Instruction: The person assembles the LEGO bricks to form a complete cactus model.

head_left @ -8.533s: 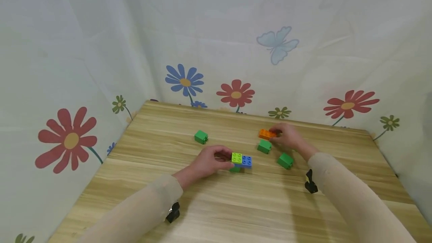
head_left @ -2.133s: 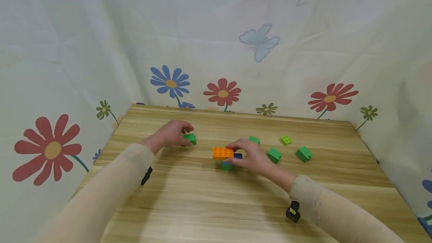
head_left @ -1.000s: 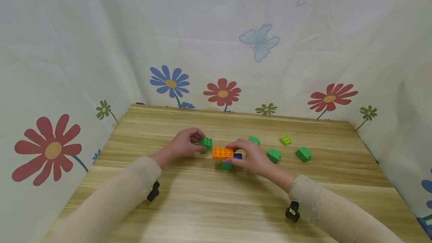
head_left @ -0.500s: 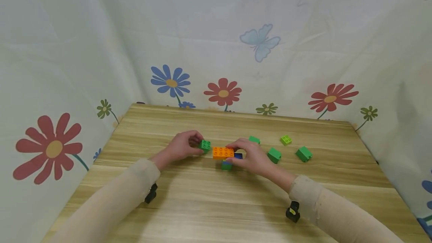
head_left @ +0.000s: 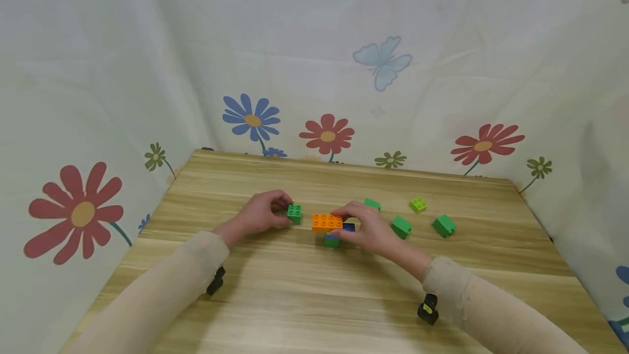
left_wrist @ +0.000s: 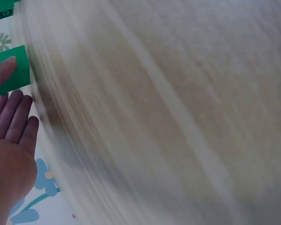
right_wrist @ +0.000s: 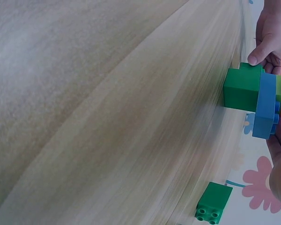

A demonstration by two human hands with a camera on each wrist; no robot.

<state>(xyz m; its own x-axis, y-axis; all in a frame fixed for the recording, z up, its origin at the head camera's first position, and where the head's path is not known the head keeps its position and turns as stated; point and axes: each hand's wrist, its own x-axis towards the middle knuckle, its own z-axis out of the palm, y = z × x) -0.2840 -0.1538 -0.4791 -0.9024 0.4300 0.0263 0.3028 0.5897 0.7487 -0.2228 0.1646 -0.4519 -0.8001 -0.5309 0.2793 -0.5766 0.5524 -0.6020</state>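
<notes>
Taking the small stack as the middle of a clock, with twelve away from me, my left hand [head_left: 258, 213] is at about ten o'clock, pinching a green brick [head_left: 294, 217] between thumb and fingers. Its studs face up, and I keep it just beside the stack, apart from it; whether it touches the wooden table [head_left: 295, 299] I can't tell. My right hand [head_left: 371, 231] comes in from four o'clock, thumb and fingers gripping the orange brick [head_left: 324, 224] on top of the stack. Below that orange one, my right wrist view shows a lime layer [right_wrist: 279, 86], then a blue brick [right_wrist: 264, 105] jutting out under my hand, then a bottom green brick [head_left: 331, 242].

Loose bricks lie off to the right. One green piece [head_left: 372, 204] peeks out past my right hand at two o'clock. A lime brick [head_left: 419, 205], studs up, sits between two and three. At three o'clock a nearer green block [head_left: 401, 226] and a farther green block [head_left: 444, 225] both lie tipped on their sides. Pale sleeves [head_left: 162, 288] cover my forearms, and at twelve a white cloth [head_left: 275, 59] printed with flowers and a butterfly [head_left: 383, 63] hangs behind the table
</notes>
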